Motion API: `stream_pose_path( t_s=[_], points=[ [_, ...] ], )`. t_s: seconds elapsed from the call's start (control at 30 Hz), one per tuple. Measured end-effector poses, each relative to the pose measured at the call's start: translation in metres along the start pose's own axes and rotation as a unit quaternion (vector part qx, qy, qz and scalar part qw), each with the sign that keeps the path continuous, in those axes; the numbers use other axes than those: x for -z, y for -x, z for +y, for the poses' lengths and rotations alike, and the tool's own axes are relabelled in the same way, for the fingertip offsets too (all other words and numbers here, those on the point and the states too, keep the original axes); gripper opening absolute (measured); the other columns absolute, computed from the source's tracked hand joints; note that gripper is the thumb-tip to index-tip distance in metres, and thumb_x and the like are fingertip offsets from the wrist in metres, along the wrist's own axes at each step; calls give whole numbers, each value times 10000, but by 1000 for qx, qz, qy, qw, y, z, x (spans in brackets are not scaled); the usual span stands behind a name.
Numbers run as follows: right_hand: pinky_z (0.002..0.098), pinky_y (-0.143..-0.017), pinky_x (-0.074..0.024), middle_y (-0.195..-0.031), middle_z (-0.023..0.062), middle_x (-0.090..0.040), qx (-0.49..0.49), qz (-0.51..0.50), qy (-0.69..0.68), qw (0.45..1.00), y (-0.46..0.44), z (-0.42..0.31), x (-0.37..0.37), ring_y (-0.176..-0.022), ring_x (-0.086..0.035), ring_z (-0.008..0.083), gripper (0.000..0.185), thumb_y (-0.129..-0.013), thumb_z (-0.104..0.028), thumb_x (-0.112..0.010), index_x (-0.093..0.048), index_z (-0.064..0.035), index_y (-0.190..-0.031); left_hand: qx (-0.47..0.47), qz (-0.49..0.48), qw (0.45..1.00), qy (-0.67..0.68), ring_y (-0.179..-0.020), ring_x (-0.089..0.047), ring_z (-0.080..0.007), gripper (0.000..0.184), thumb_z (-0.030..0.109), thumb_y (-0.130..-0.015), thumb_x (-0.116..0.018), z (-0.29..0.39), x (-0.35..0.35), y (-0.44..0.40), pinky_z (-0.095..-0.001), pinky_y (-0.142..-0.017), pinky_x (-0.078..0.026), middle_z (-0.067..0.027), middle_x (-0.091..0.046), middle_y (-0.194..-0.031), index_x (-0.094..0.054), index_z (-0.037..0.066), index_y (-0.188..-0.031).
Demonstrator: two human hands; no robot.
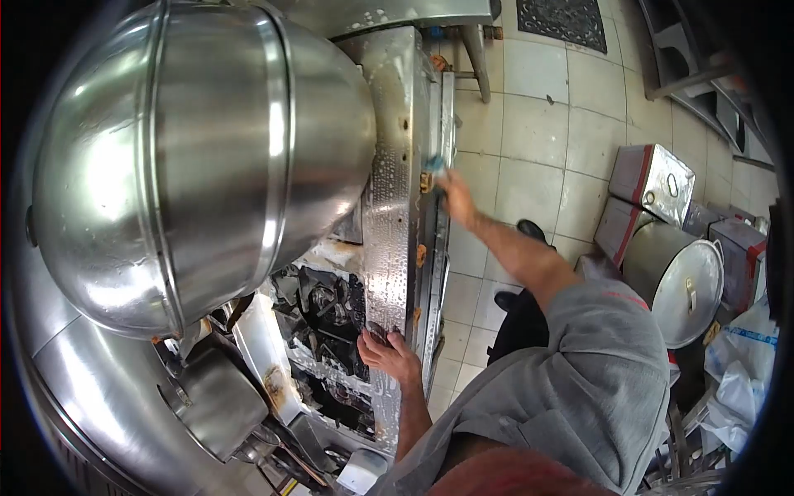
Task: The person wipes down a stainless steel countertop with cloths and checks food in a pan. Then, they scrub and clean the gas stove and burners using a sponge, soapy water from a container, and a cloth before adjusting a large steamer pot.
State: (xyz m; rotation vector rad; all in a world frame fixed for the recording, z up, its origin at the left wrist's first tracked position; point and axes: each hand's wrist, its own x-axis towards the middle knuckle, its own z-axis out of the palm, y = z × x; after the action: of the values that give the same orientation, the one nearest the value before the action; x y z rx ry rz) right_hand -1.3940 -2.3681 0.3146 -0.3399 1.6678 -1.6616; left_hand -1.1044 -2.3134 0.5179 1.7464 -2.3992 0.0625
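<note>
Stove (387, 236) with a steel front ledge beaded with droplets. At the stove's front, the person's right hand (455, 197) is closed around a blue scrubber (436, 164), near a brownish knob (427, 183). The left hand (389, 357) rests on the stove's ledge, partly curled by a dark object (377, 332); whether it grips that, I cannot tell. A large steel vessel (211, 165) covers part of the stove.

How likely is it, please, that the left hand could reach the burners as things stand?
Probably yes: the left hand is at the steel ledge bordering the burners, and nothing visible seems to block the way.
</note>
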Motion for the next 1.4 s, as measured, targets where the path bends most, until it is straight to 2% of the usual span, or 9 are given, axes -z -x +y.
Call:
stream_pose_path(
  t_s=[0.1, 0.27, 0.37, 0.43, 0.6, 0.67, 1.0, 1.17, 1.4],
  points=[
    [378, -917, -426, -1160, 206, -508, 145, -77, 258, 952, 63, 7, -7, -1107, -484, 377, 486, -620, 97, -573, -569, -21, -1091, -20, 8, 1000, -2, -1149, -323, -384, 571, 447, -924, -387, -5, -3, 1, -536, -949, -245, -226, -340, -1269, -334, 30, -1311],
    [349, -874, -455, -1040, 135, -597, 5, -201, 13, 980, 53, -81, 13, -997, -574, 292, 363, -723, 59, -618, -574, -19, -1075, -19, 8, 1000, -1, -1150, -322, -376, 567, 445, -926, -387, -3, -1, -1, -527, -949, -251, -219, -344, -1260, -337, 29, -1309],
    [335, -796, -510, -1005, 105, -603, -223, -185, -388, 875, 11, -123, 43, -897, -605, 208, 422, -751, 6, -650, -496, 11, -1144, -15, 4, 1000, 0, -1145, -325, -372, 565, 440, -926, -393, -3, -1, 1, -524, -943, -256, -218, -344, -1259, -337, 27, -1307],
    [334, -707, -551, -970, 103, -598, -133, -124, -394, 901, -32, -137, 53, -772, -623, 194, 442, -792, -36, -622, -436, 4, -1191, -8, 2, 1000, -3, -1141, -327, -372, 563, 437, -927, -395, -3, -3, 1, -524, -939, -260, -218, -344, -1258, -337, 26, -1307],
    [366, -675, -531, -999, 159, -607, 53, 68, -58, 995, -169, -90, 52, -867, -609, 257, 407, -811, -64, -608, -496, -31, -1201, -15, -2, 1000, 10, -1161, -305, -355, 572, 436, -929, -381, -5, -3, 1, -495, -963, -232, -202, -326, -1286, -317, 39, -1335],
    [387, -771, -487, -984, 189, -582, 250, 156, 215, 931, -163, -24, 40, -915, -573, 342, 435, -748, 5, -592, -515, -27, -1175, -13, 4, 1000, 5, -1155, -311, -356, 567, 433, -928, -380, -4, -4, 1, -496, -959, -233, -203, -337, -1275, -326, 33, -1326],
    [388, -896, -408, -1012, 195, -504, 120, -79, 96, 985, 71, -42, -17, -1026, -488, 382, 385, -658, 91, -571, -555, 20, -1035, -26, 0, 1000, -1, -1144, -325, -355, 564, 443, -932, -363, 0, -1, 0, -494, -951, -241, -203, -349, -1265, -334, 31, -1315],
    [292, -816, -481, -927, 32, -640, -58, -203, -156, 965, 48, -84, 28, -863, -594, 136, 337, -739, -4, -668, -571, -6, -1061, -34, -3, 999, -3, -1140, -327, -354, 561, 448, -936, -357, -1, 0, 0, -495, -946, -246, -203, -348, -1265, -328, 37, -1316],
    [319, -865, -450, -1025, 123, -608, 139, 190, -27, 971, -111, -38, 57, -950, -578, 237, 285, -786, -12, -600, -551, 31, -1063, -50, -9, 999, -7, -1148, -319, -354, 523, 400, -947, -359, -4, -4, 1, -488, -946, -249, -203, -339, -1281, -319, 32, -1317]
  ],
)
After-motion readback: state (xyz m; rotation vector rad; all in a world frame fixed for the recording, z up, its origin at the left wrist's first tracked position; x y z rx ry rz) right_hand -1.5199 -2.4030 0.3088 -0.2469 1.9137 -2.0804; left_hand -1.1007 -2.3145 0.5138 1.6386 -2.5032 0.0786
